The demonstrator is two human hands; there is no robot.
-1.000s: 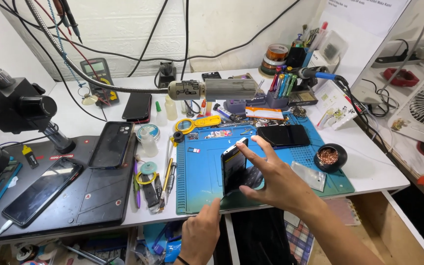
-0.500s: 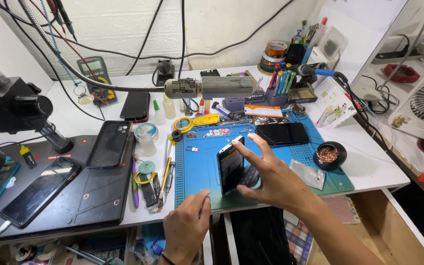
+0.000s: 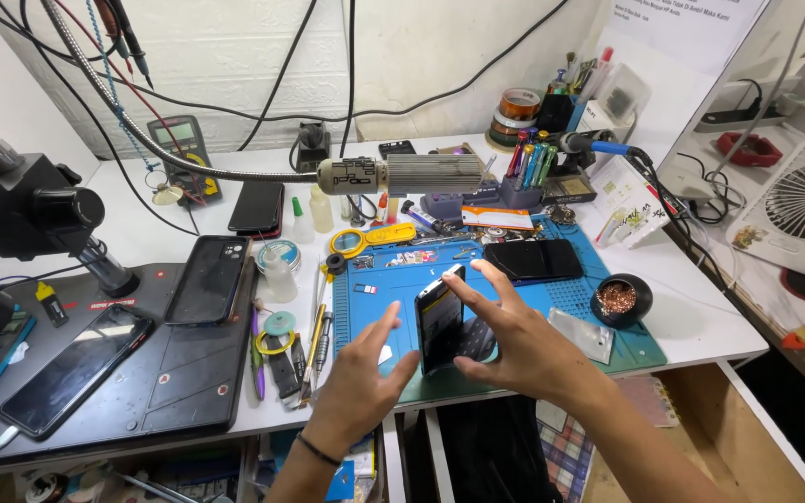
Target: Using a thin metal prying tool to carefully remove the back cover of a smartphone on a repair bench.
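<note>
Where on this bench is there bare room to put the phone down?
Bare patches: the white table right of the blue mat, past the black bowl, and the mat between the dark phone and the right hand. It is crowded left of the mat, around the tools.

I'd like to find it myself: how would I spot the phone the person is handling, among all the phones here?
Start at the blue work mat in the middle of the white bench. At its near edge, the right hand props up a dark smartphone, the left hand beside it. It alone stands on edge; the other phones lie flat.
</note>
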